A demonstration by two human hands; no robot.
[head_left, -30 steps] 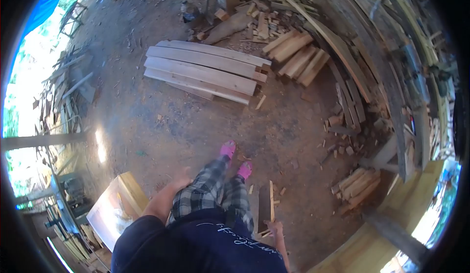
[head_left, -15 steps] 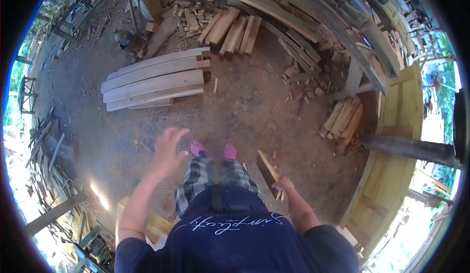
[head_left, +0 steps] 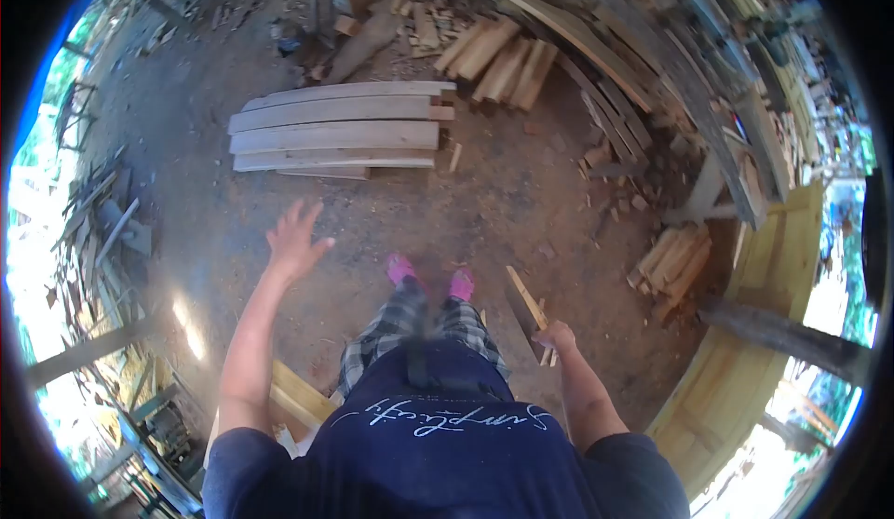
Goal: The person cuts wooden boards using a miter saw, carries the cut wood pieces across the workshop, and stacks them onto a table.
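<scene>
A thin wooden strip [head_left: 527, 301] was gripped at its near end by the closed right hand [head_left: 557, 337], just right of the pink shoes [head_left: 431, 277]. The left hand [head_left: 296, 238] was held empty in the air, fingers spread, left of the shoes. A stack of planks [head_left: 335, 134] lay well beyond the shoes on the dirt floor [head_left: 484, 212].

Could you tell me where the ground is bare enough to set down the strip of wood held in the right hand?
The widest bare dirt lies between the stacked planks and the pink shoes, running left under the open left hand. Right of the right hand and its wood strip, offcuts and scrap crowd the ground.
</scene>
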